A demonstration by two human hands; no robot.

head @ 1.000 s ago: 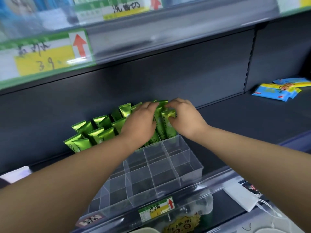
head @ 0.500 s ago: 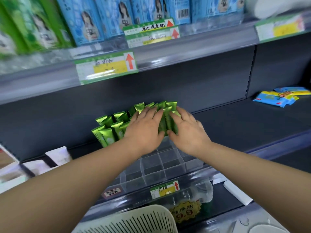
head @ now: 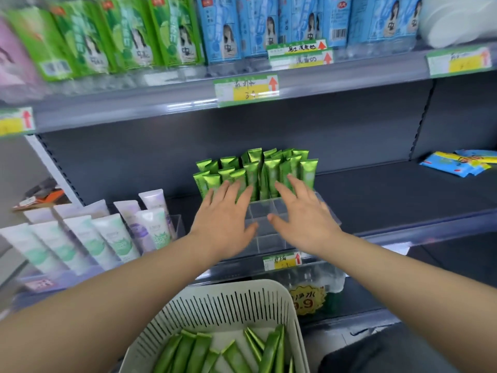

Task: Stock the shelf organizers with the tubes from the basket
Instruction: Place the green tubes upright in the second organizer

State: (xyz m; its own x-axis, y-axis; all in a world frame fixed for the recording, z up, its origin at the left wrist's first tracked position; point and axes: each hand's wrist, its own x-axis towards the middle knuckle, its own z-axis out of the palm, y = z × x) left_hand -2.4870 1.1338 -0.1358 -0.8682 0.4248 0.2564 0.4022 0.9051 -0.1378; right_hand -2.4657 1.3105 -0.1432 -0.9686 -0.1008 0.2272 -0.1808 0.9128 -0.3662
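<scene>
Nothing is held by the left hand (head: 223, 220) or right hand (head: 302, 218). Green tubes (head: 270, 168) are stood in the organizer (head: 262, 211).

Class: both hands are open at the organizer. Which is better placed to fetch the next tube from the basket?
Probably the left hand: it hangs open almost in line with the basket, while the right hand sits towards its right rim.

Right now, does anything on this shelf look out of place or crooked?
Two things. The blue and yellow packets lie loose in a crooked pile at the right end of the shelf. The green tubes at the left of the clear organizer lean a little sideways. Nothing looks spilled or damaged.
</scene>
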